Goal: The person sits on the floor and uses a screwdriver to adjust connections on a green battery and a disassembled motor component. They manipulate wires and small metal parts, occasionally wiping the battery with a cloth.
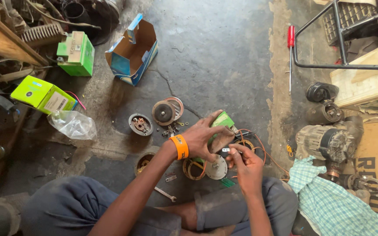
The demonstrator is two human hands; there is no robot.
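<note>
green part point(222, 119) sits at the frame's centre, gripped in the left hand point(206, 139), fingers closed over its top; its long axis runs from lower left to upper right. right hand point(246, 162) is just below and right of it, fingertips pinched on a small metal bit point(226, 150) beside the orange wires point(263, 150). the left hand is the nearer. round plate point(216, 168) lies under both hands. further out: rotor point(163, 112), spanner point(165, 194), open box point(133, 49) upper left, red screwdriver point(290, 52) upper right.
</note>
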